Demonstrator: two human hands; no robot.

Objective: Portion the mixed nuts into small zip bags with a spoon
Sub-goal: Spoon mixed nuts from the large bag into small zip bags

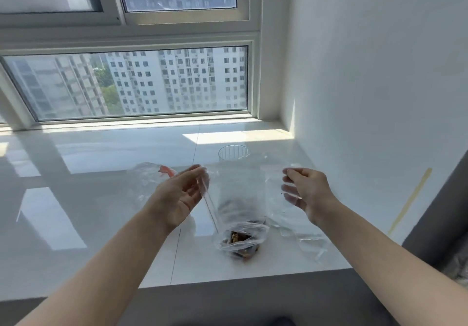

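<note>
One clear zip bag (240, 189) is held up between two hands: its left edge is pinched by the left hand (181, 194), its right edge by the right hand (306, 194). Mixed nuts (239, 238) are gathered at its bottom (just above the white sill (101, 199)). One clear cup (233, 152) is seen behind.

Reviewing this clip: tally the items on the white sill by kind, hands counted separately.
Clear plastic bags: 4, namely held bag, nut bag, red-marked bag, flat bag; overlaps make this uncertain
Clear cup: 1
Hands: 2, left hand, right hand
Total: 7
</note>
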